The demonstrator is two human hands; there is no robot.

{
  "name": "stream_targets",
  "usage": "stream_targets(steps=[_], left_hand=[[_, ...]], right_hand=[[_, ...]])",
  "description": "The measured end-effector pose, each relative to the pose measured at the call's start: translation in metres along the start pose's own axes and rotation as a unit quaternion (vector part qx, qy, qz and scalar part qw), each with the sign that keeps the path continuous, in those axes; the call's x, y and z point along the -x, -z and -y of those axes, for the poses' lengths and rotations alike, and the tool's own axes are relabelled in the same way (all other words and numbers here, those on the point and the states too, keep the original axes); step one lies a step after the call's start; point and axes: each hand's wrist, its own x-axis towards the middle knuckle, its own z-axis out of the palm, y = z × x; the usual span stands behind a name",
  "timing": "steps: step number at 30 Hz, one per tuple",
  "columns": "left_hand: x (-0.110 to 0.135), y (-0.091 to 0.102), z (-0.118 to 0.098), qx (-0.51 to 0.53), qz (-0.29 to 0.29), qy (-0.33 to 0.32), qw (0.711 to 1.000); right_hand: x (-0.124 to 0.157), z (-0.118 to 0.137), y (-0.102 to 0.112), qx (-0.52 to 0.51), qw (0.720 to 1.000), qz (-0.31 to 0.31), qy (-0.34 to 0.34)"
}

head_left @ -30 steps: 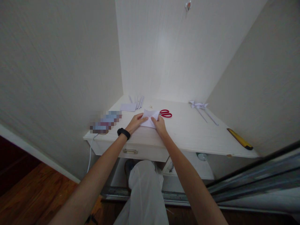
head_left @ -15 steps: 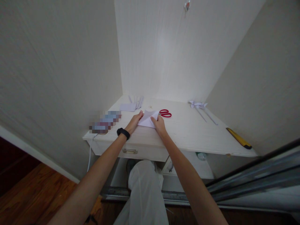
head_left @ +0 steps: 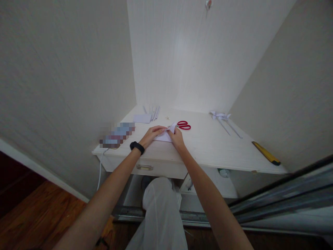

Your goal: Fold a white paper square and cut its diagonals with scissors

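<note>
Both hands press a white paper (head_left: 163, 136) flat on the desk (head_left: 208, 146): left hand (head_left: 152, 134) on its near-left part, right hand (head_left: 176, 137) pinching its far corner. Red scissors (head_left: 183, 125) lie just beyond the right hand

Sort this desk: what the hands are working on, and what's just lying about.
In use: white paper sheet, touched by left hand and right hand.
Lying about: red scissors, paper pinwheels, yellow utility knife, rolled paper sticks, small paper piece.
</note>
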Motion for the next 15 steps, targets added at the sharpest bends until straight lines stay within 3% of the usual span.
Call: stream_targets(steps=[15], left_hand=[[-0.005, 0.000, 0.012, 0.073, -0.012, 0.031, 0.997]], right_hand=[[0.001, -0.002, -0.003, -0.049, 0.998, 0.016, 0.024]])
